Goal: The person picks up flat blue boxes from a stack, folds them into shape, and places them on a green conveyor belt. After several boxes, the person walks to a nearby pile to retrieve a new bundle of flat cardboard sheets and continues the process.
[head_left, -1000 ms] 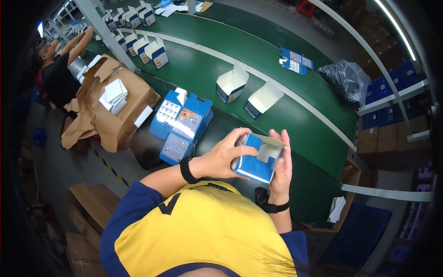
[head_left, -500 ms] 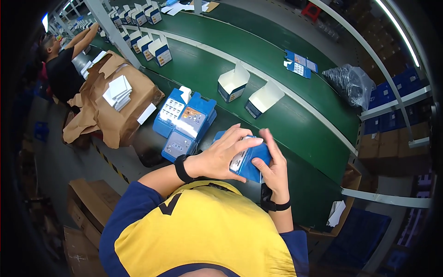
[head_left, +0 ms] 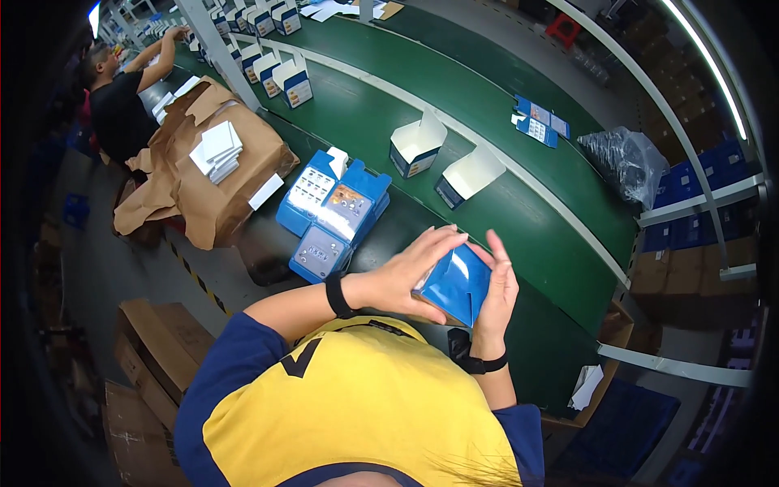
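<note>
Between my two hands, in front of my chest, is a small blue cardboard box (head_left: 456, 282) with its folded blue panels facing up. My left hand (head_left: 408, 274) wraps its left side, thumb low and fingers along the far edge. Against the right side presses my right hand (head_left: 497, 290), its fingers pointing up and away. To the left lies a stack of flat, unfolded blue cartons (head_left: 345, 207) with printed panels. Beyond my hands, two open boxes with raised cream flaps stand on the green belt: one box (head_left: 416, 146) farther left, the other box (head_left: 469, 177) nearer.
A torn brown paper bundle (head_left: 251, 154) carries white folded card pieces (head_left: 217, 152). Several open boxes (head_left: 292, 83) line the belt at far left, near a co-worker (head_left: 122, 97). A flat carton (head_left: 540, 122) and a clear plastic bag (head_left: 625, 162) lie far right. A metal post (head_left: 215, 53) rises at left.
The box in my hands has turned and closed up, so its blue folded panels now face upward. My right hand has shifted from over the top to its right side.
</note>
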Action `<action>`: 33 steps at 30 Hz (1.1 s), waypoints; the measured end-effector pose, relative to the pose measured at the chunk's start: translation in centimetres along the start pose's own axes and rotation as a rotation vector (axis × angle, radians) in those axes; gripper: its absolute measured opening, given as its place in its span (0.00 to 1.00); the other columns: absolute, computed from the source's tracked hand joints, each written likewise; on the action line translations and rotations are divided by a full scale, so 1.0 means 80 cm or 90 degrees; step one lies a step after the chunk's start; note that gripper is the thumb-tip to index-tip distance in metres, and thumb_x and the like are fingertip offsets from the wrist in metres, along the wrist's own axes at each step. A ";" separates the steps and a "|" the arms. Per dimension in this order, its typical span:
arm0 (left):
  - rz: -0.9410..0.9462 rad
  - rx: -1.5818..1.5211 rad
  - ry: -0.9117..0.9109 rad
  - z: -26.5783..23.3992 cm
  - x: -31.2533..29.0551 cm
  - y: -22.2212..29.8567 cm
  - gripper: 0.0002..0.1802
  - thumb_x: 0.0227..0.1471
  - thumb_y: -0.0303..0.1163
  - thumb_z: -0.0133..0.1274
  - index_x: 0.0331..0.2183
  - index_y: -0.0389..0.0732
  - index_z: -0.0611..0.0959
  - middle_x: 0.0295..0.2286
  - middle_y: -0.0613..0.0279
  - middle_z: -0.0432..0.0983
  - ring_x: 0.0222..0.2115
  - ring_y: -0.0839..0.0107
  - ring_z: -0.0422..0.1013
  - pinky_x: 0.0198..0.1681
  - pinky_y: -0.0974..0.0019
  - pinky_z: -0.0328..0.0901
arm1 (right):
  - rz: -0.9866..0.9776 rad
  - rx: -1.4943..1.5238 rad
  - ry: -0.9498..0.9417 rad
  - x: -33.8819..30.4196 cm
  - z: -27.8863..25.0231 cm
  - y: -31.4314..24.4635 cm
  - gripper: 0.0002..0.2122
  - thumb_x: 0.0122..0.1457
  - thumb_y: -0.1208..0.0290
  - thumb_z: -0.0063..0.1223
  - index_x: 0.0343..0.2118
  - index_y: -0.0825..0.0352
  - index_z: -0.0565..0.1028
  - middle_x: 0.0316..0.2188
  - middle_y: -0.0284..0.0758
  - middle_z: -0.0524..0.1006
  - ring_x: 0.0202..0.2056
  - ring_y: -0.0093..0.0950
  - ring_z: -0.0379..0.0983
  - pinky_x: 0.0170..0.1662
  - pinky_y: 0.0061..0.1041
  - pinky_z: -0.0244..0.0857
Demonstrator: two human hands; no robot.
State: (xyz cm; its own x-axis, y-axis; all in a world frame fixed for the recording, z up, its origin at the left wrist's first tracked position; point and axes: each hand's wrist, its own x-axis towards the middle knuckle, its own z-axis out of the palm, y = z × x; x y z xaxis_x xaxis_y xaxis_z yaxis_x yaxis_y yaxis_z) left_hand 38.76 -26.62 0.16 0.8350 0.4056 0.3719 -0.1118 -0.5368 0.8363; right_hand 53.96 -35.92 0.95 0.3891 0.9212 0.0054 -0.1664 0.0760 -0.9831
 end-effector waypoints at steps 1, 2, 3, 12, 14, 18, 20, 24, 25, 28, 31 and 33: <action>0.046 0.038 0.030 0.008 -0.001 -0.004 0.62 0.31 0.47 0.67 0.60 0.45 0.46 0.54 0.44 0.49 0.57 0.45 0.48 0.59 0.44 0.41 | -0.028 -0.004 0.024 -0.001 0.002 -0.005 0.28 0.60 0.51 0.40 0.55 0.69 0.62 0.45 0.42 0.72 0.46 0.30 0.68 0.51 0.27 0.60; 0.045 0.037 0.030 0.012 -0.002 -0.004 0.62 0.31 0.47 0.67 0.60 0.45 0.46 0.54 0.44 0.49 0.57 0.45 0.48 0.59 0.44 0.41 | -0.057 -0.008 0.051 -0.003 0.004 -0.008 0.31 0.60 0.47 0.36 0.57 0.70 0.59 0.45 0.42 0.72 0.46 0.30 0.68 0.51 0.27 0.60; 0.041 0.046 0.026 0.015 -0.002 -0.004 0.63 0.32 0.47 0.67 0.60 0.43 0.44 0.55 0.43 0.47 0.57 0.44 0.46 0.60 0.47 0.42 | -0.085 -0.011 0.078 -0.004 0.004 -0.010 0.33 0.60 0.44 0.32 0.58 0.70 0.56 0.46 0.42 0.71 0.46 0.31 0.68 0.51 0.27 0.59; 0.213 0.150 -0.052 0.007 0.017 -0.006 0.56 0.31 0.38 0.68 0.59 0.52 0.53 0.60 0.48 0.38 0.60 0.44 0.39 0.59 0.43 0.41 | 0.114 0.260 0.074 0.016 -0.032 0.029 0.33 0.61 0.45 0.30 0.60 0.67 0.51 0.47 0.40 0.70 0.50 0.32 0.65 0.54 0.29 0.58; 0.352 0.216 -0.051 0.005 0.018 -0.009 0.54 0.30 0.36 0.68 0.58 0.55 0.56 0.61 0.49 0.37 0.60 0.45 0.38 0.59 0.41 0.40 | 0.361 0.356 -0.070 0.004 -0.062 0.048 0.31 0.61 0.48 0.36 0.59 0.67 0.54 0.49 0.41 0.68 0.50 0.35 0.65 0.54 0.33 0.59; 0.396 0.335 -0.099 -0.006 0.008 -0.017 0.49 0.30 0.33 0.67 0.55 0.62 0.62 0.61 0.52 0.38 0.61 0.48 0.38 0.58 0.38 0.39 | 0.382 0.343 -0.119 0.020 -0.085 0.052 0.33 0.56 0.56 0.49 0.61 0.64 0.50 0.55 0.41 0.60 0.54 0.36 0.60 0.57 0.34 0.56; 0.048 0.418 -0.098 -0.032 -0.003 -0.005 0.54 0.33 0.28 0.64 0.59 0.62 0.53 0.61 0.55 0.40 0.61 0.49 0.38 0.59 0.37 0.37 | 0.226 0.250 -0.018 0.044 -0.092 0.054 0.42 0.50 0.65 0.58 0.62 0.62 0.41 0.59 0.41 0.53 0.58 0.36 0.54 0.58 0.34 0.53; -0.413 0.539 0.220 -0.081 -0.044 -0.023 0.58 0.35 0.37 0.65 0.61 0.53 0.46 0.59 0.44 0.44 0.60 0.46 0.39 0.56 0.35 0.42 | -0.205 -0.236 0.193 0.123 -0.122 0.100 0.54 0.45 0.76 0.62 0.62 0.59 0.26 0.62 0.42 0.47 0.59 0.37 0.51 0.59 0.33 0.50; -0.467 0.577 0.270 -0.097 -0.055 -0.037 0.59 0.34 0.38 0.65 0.61 0.54 0.45 0.58 0.42 0.46 0.60 0.46 0.42 0.55 0.35 0.43 | -0.193 -0.265 0.214 0.140 -0.139 0.126 0.55 0.44 0.77 0.63 0.61 0.59 0.25 0.62 0.43 0.45 0.60 0.38 0.50 0.60 0.33 0.48; -0.581 0.527 0.290 -0.143 -0.094 -0.072 0.60 0.33 0.38 0.66 0.61 0.56 0.45 0.54 0.40 0.51 0.57 0.46 0.48 0.55 0.35 0.44 | -0.160 -0.316 0.237 0.167 -0.155 0.176 0.57 0.42 0.78 0.64 0.61 0.58 0.24 0.63 0.46 0.41 0.61 0.40 0.46 0.61 0.34 0.44; -0.658 0.334 0.212 -0.167 -0.105 -0.085 0.61 0.31 0.37 0.67 0.61 0.57 0.45 0.50 0.41 0.59 0.54 0.47 0.55 0.54 0.35 0.44 | -0.023 -0.474 0.208 0.168 -0.153 0.192 0.57 0.40 0.76 0.66 0.61 0.61 0.25 0.63 0.50 0.34 0.63 0.42 0.40 0.63 0.35 0.40; -0.668 0.469 0.220 -0.155 -0.094 -0.081 0.63 0.29 0.36 0.68 0.61 0.58 0.44 0.45 0.46 0.64 0.50 0.49 0.60 0.53 0.34 0.46 | -0.036 -0.518 0.263 0.162 -0.151 0.208 0.57 0.41 0.75 0.65 0.61 0.62 0.26 0.63 0.49 0.34 0.63 0.42 0.40 0.63 0.35 0.39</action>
State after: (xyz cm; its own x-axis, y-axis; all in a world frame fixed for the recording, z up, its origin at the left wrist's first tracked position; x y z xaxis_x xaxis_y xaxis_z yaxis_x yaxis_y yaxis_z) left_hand 26.49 -17.00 -3.06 0.1533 0.9786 -0.1375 0.9053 -0.0833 0.4165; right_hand 67.16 -27.35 -17.51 0.6967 0.7025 0.1451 0.4920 -0.3207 -0.8094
